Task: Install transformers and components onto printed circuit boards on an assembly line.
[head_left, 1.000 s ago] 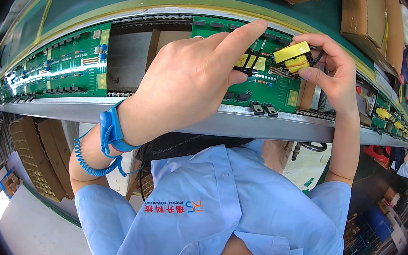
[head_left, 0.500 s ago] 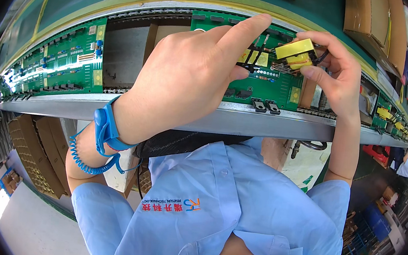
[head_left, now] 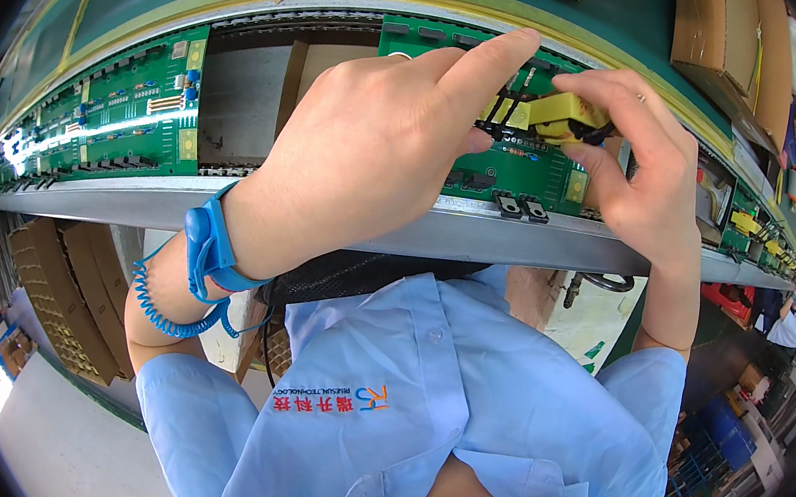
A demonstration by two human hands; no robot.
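Observation:
My left hand (head_left: 382, 121) reaches over a green circuit board (head_left: 546, 179), index finger stretched out and thumb bent inward. Beside its thumb lies a yellow part with two black leads (head_left: 512, 100) ending in metal tips. Its other fingers are hidden, so what they grip does not show. My right hand (head_left: 650, 154) pinches a yellow transformer (head_left: 568, 111) between thumb and fingers, low over the board's right part. A black lead (head_left: 596, 134) comes off this transformer under my fingers. Its pins are out of sight.
The board sits on a metal-railed line (head_left: 399, 234). Another green board (head_left: 131, 109) lies to the left, beyond a gap, and more populated boards (head_left: 754, 228) to the right. A cardboard box (head_left: 729, 50) stands far right. A coiled blue cord (head_left: 162, 321) hangs from my left wristband (head_left: 210, 238).
My right hand has turned and lowered the transformer toward the board; its pins showed before and are now hidden. My left hand has barely shifted.

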